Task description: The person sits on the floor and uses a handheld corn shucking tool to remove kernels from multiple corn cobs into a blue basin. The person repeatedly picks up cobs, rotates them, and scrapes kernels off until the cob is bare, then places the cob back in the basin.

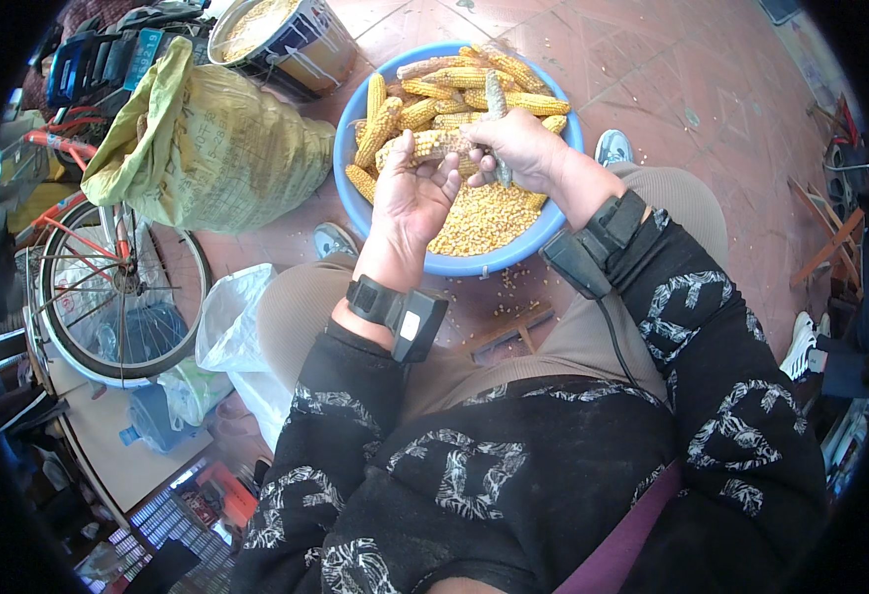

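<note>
My left hand [418, 185] grips the left end of a partly shelled ear of corn [434, 146], its thumb on top. My right hand [520, 148] is at the ear's other end and also holds a bare greyish cob [494, 96], which stands crosswise between thumb and fingers. Both hands are over a blue plastic basin [449, 264]. Several yellow ears of corn [471, 76] fill the basin's far part, and loose kernels [482, 223] lie in its near part. The undersides of the ear and cob are partly hidden by my fingers.
A yellow-green woven sack [234, 148] stands left of the basin, with a bucket of kernels [323, 52] behind it. A bicycle wheel [126, 286] and a clear plastic bag [234, 319] are at the left. Kernels [512, 282] lie scattered on the tiled floor; a wooden frame [835, 237] is at the right.
</note>
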Demonstrator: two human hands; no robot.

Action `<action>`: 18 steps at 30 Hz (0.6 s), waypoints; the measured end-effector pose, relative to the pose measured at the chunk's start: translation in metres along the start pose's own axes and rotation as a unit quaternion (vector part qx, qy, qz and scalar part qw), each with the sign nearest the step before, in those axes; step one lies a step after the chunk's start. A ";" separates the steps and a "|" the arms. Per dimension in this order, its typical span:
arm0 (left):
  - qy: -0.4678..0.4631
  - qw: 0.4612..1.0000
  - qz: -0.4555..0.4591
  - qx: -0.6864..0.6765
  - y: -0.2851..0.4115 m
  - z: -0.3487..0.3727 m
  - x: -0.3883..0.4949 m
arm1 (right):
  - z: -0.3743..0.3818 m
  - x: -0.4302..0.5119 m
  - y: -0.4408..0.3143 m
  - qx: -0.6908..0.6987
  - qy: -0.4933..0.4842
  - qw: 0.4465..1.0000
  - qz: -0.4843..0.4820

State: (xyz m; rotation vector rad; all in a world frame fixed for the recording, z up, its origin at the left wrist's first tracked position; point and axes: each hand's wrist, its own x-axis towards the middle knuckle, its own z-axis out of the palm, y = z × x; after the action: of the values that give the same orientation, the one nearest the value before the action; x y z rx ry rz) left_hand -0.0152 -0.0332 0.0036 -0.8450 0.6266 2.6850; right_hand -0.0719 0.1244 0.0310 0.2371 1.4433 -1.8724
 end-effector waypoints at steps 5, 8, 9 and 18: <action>-0.019 1.000 0.001 -0.010 0.001 -0.001 0.002 | 0.000 -0.004 -0.001 0.034 -0.041 0.999 -0.001; -0.034 0.999 -0.007 -0.024 0.002 0.000 0.003 | -0.002 -0.007 -0.001 0.038 -0.078 0.996 -0.005; -0.019 1.000 0.001 -0.017 0.002 0.002 0.003 | -0.002 -0.008 -0.001 0.028 -0.081 0.996 -0.005; -0.121 0.990 -0.073 -0.015 -0.001 0.013 -0.009 | -0.002 0.006 -0.001 0.005 -0.019 0.998 -0.056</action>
State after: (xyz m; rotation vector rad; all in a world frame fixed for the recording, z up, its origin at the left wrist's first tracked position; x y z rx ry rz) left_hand -0.0141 -0.0272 0.0181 -0.5375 0.4506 2.6134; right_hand -0.0770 0.1240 0.0276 0.1269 1.4496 -1.9634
